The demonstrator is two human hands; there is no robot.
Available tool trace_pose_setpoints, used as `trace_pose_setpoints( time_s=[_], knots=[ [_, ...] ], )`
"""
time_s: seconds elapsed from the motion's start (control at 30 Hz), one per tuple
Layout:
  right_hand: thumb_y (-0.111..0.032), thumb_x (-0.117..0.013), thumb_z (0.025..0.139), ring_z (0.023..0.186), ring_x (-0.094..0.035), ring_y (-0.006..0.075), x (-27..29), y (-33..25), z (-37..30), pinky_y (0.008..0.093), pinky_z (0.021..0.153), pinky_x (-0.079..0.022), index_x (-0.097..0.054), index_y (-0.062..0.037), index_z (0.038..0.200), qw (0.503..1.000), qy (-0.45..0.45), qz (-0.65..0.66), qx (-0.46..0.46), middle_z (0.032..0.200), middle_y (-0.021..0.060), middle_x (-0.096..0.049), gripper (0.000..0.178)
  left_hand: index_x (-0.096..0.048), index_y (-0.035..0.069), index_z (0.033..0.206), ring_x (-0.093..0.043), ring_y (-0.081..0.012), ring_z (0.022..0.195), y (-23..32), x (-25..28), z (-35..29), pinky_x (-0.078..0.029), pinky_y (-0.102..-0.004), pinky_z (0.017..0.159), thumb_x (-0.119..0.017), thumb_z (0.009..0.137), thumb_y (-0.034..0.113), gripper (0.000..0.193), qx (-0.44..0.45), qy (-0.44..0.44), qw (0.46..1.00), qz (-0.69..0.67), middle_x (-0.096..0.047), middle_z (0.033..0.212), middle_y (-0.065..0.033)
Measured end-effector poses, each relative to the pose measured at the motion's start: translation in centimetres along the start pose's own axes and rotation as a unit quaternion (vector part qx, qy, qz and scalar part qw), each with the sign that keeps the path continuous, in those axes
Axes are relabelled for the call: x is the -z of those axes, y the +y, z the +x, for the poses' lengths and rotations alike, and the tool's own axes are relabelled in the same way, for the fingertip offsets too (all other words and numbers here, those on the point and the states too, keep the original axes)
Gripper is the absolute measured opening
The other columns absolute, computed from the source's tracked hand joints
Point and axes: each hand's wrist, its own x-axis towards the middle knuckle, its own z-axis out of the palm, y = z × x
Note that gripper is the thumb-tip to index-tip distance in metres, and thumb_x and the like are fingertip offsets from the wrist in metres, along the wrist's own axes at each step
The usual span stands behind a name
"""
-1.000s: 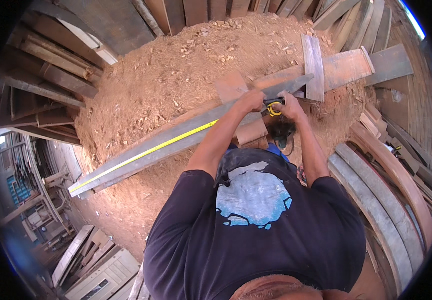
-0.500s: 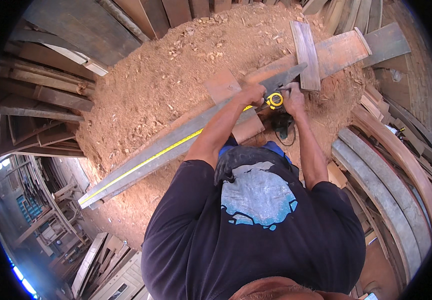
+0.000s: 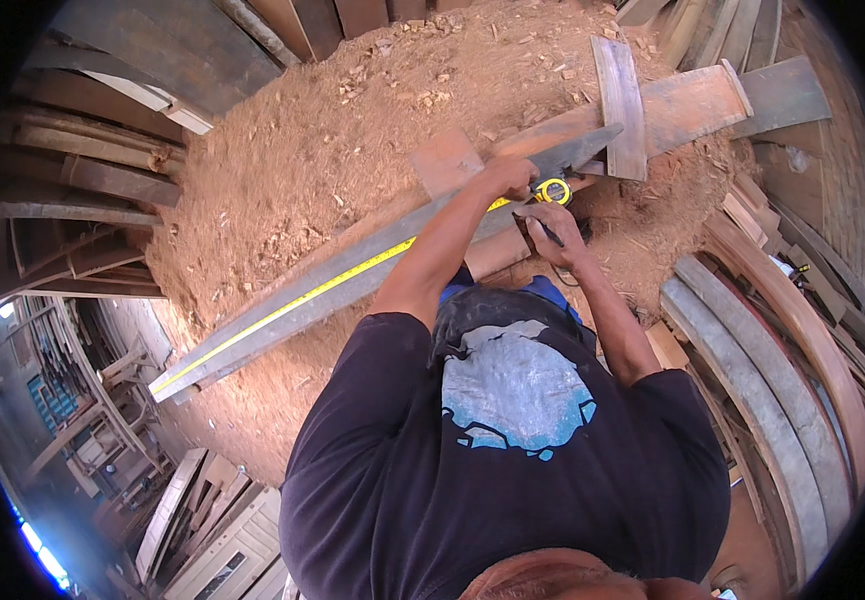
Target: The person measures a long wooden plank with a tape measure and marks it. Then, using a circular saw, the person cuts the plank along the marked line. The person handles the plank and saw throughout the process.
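Observation:
A long grey board (image 3: pixel 283 335) lies slanting across in front of me, with the yellow tape measure blade (image 3: pixel 353 272) drawn out along its length. The yellow and black tape measure case (image 3: pixel 555 191) rests at the board's upper right part. My left hand (image 3: pixel 516 178) is closed on the tape measure beside its case, pressing toward the board; its fingertips are partly hidden. Just below the case, my right hand (image 3: pixel 557 238) grips a slim dark pencil-like stick (image 3: pixel 552 234). Its tip lies near the board's edge.
A short plank (image 3: pixel 621 110) crosses the reddish boards (image 3: pixel 688 105) at upper right. Sawdust and chips (image 3: pixel 353 130) cover the ground. Curved timbers (image 3: pixel 743 350) lie to the right. Stacked planks (image 3: pixel 93 170) lean at left. A small reddish wood piece (image 3: pixel 445 162) lies beyond the board.
My right hand has moved down and left from beside the tape case to the board's near edge, and the dark stick now shows in it. My left hand stays by the tape.

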Motion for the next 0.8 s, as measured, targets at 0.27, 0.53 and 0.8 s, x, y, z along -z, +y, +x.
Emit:
trace_pose_setpoints(
  time_s=[0.27, 0.53, 0.8],
  knots=[
    [-0.022, -0.067, 0.086, 0.085, -0.070, 0.0342, 0.0, -0.1, 1.3, 0.0407, 0.079, -0.055, -0.068, -0.0019, 0.108, 1.000, 0.017, -0.018, -0.008, 0.094, 0.0164, -0.071, 0.030, -0.071, 0.009, 0.096, -0.069, -0.0356, 0.091, 0.2, 0.8, 0.6, -0.053, -0.0473, 0.074, -0.071, 0.071, 0.015, 0.026, 0.018, -0.049, 0.999, 0.005, -0.072, 0.094, -0.0154],
    [-0.026, -0.068, 0.088, 0.085, -0.070, 0.0309, -0.2, 0.1, 2.1, 0.0392, 0.076, -0.054, -0.069, -0.0050, 0.107, 0.994, -0.047, -0.017, -0.101, 0.090, 0.0156, -0.071, 0.028, -0.071, 0.009, 0.096, -0.069, -0.0357, 0.089, -0.1, 0.7, 0.5, -0.052, -0.0465, 0.072, -0.080, 0.070, 0.033, 0.037, 0.018, -0.040, 0.999, -0.019, -0.072, 0.091, -0.0153],
    [-0.030, -0.066, 0.089, 0.088, -0.069, 0.0365, -0.7, 0.2, 2.1, 0.0438, 0.080, -0.053, -0.070, -0.0071, 0.106, 0.993, -0.039, -0.072, -0.091, 0.090, 0.0181, -0.071, 0.029, -0.071, 0.007, 0.095, -0.069, -0.0357, 0.088, -0.3, 0.6, 0.4, -0.052, -0.0455, 0.073, -0.084, 0.067, 0.041, 0.046, 0.022, -0.039, 0.999, -0.030, -0.072, 0.091, -0.0163]
  ],
)
